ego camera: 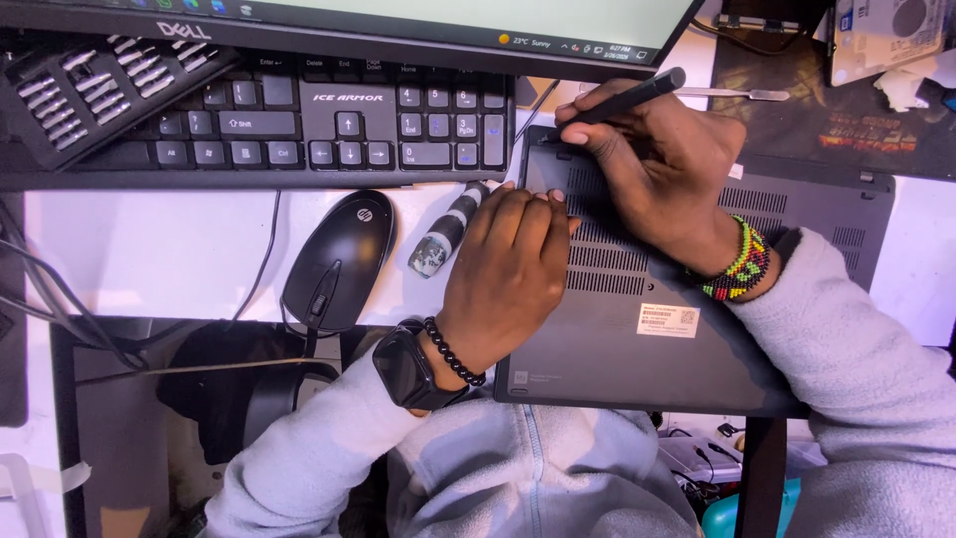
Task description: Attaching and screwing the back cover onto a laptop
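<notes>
A dark grey laptop point(637, 354) lies upside down on the white desk, its vented bottom cover facing up. My right hand point(662, 164) grips a thin black screwdriver point(637, 97) with its tip down at the laptop's far left corner. My left hand point(508, 269) rests flat on the laptop's left edge, fingertips near that same corner. A black watch and a bead bracelet sit on my left wrist, a coloured bead band on my right.
A black keyboard point(299, 120) and a monitor edge point(398, 35) lie beyond the laptop. A black mouse point(339, 259) and a small cylindrical tool point(446, 231) sit left of my left hand. A bit holder case point(90, 85) leans at the far left. Cables hang at the desk's left.
</notes>
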